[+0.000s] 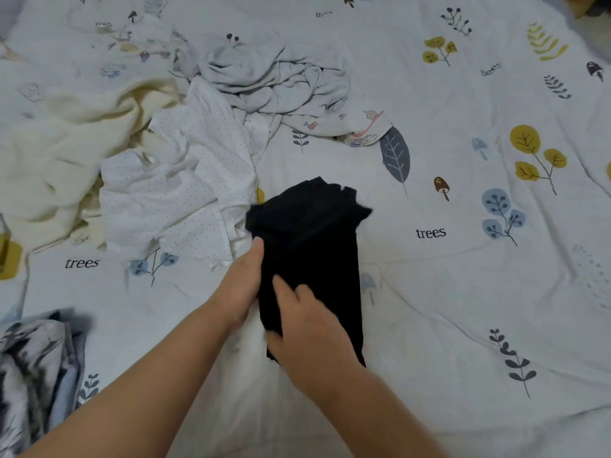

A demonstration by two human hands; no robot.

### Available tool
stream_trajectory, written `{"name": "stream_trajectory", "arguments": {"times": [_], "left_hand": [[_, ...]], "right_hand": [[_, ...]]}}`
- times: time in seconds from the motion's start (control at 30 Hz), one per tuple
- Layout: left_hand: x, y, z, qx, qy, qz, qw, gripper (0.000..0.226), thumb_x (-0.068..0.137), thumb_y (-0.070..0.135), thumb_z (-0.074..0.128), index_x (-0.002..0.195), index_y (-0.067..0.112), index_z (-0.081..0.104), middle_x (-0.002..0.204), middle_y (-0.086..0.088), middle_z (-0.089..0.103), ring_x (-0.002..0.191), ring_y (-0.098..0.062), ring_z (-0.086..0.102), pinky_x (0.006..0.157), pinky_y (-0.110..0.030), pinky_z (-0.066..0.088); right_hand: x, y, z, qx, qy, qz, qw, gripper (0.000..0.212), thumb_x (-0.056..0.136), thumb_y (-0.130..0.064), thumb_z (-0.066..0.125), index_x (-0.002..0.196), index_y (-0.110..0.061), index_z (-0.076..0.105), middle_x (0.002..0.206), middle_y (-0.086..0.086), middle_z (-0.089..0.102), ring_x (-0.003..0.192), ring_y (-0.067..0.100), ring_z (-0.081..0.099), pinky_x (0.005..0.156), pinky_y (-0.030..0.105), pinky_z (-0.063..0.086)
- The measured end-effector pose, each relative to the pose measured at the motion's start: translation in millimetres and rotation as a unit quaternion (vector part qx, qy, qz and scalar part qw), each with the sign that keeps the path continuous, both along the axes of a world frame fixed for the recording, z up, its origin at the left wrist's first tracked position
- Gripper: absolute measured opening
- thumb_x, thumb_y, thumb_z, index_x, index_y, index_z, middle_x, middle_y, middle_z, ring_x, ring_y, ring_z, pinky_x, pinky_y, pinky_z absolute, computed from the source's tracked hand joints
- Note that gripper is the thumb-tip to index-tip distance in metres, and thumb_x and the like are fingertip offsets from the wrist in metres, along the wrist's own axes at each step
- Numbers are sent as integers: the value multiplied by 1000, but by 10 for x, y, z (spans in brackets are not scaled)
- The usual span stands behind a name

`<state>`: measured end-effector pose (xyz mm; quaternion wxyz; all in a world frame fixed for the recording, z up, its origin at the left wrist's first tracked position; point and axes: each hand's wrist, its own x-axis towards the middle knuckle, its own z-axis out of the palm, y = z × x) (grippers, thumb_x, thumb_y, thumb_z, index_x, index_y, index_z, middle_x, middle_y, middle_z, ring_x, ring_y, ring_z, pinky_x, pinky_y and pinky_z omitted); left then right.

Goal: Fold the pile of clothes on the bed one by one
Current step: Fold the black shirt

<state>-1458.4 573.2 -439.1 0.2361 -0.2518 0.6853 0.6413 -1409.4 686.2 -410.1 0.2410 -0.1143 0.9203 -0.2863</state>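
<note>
A black garment [314, 239] lies folded into a long narrow strip in the middle of the bed. My left hand [243, 282] holds its left edge, thumb on top and fingers tucked under the cloth. My right hand [307, 328] grips the near end of the strip, its fingers and thumb on the fabric. Behind it lies the loose pile: a white dotted garment [178, 193], a cream garment [66, 153], a grey garment [274, 77] and a piece with cartoon prints [357, 127].
The bed is covered by a white sheet [463, 292] printed with trees, leaves and mushrooms. A grey and white striped cloth [36, 365] sits at the near left edge. An orange item [585, 4] shows at the far right corner.
</note>
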Motion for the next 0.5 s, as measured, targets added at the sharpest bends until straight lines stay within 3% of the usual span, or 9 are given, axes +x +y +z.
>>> {"name": "stream_trajectory", "arguments": {"times": [0.07, 0.17, 0.23, 0.3, 0.33, 0.37, 0.43, 0.5], "left_hand": [[-38, -38, -35, -17, -18, 1, 1000, 39, 97, 50, 28, 99, 30, 62, 103, 6, 66, 98, -9, 61, 87, -26, 45], [-102, -35, -111, -28, 15, -24, 999, 42, 88, 46, 54, 122, 23, 49, 117, 5, 61, 106, -11, 58, 88, -26, 46], [-160, -1, -139, -94, 60, -100, 989, 80, 71, 41, 76, 136, 22, 31, 127, 6, 49, 116, -13, 49, 94, -28, 43], [-254, 60, -212, -225, 103, -201, 948, 120, 54, 39, 85, 145, 24, 8, 136, 0, 32, 125, -17, 35, 103, -34, 37], [-291, 99, -224, -292, 106, -233, 921, 125, 53, 38, 85, 146, 25, 2, 138, -4, 26, 126, -21, 31, 102, -36, 36], [-326, 131, -228, -353, 107, -242, 897, 119, 57, 36, 83, 146, 24, 5, 138, -8, 23, 126, -24, 32, 100, -37, 38], [-414, 183, -227, -416, 140, -212, 873, 79, 70, 30, 74, 136, 21, 31, 132, -8, 31, 116, -25, 42, 89, -33, 44], [-553, 211, -195, -387, 188, -146, 891, 30, 83, 20, 61, 111, 17, 50, 113, -4, 49, 92, -18, 50, 73, -26, 41]], "right_hand": [[61, 20, -94, -5, -23, 7, 1000, 59, 94, -34, 48, 146, -24, 23, 130, 2, 39, 116, 19, 43, 97, 28, 38], [20, 207, -176, -22, 36, -120, 992, 46, 93, -26, 48, 138, -23, 41, 125, -1, 44, 116, 16, 41, 96, 24, 36], [-61, 351, -224, -5, 43, -209, 977, 45, 93, -21, 47, 138, -22, 41, 125, -1, 44, 117, 15, 40, 93, 23, 34], [-149, 441, -274, 25, 19, -245, 969, 47, 93, -20, 45, 139, -23, 37, 125, 1, 42, 117, 16, 38, 91, 24, 35], [-187, 465, -301, 35, 10, -246, 969, 49, 92, -19, 45, 140, -22, 36, 125, 2, 41, 116, 17, 37, 91, 25, 35], [-225, 474, -327, 39, 4, -244, 969, 49, 92, -18, 45, 140, -22, 34, 125, 3, 40, 115, 17, 37, 90, 25, 35], [-293, 471, -365, 38, -5, -241, 970, 50, 92, -17, 45, 141, -20, 34, 126, 4, 40, 116, 18, 37, 91, 25, 34], [-335, 469, -391, 33, -7, -251, 967, 49, 92, -16, 45, 139, -20, 36, 125, 4, 40, 115, 19, 37, 90, 26, 34]]}}
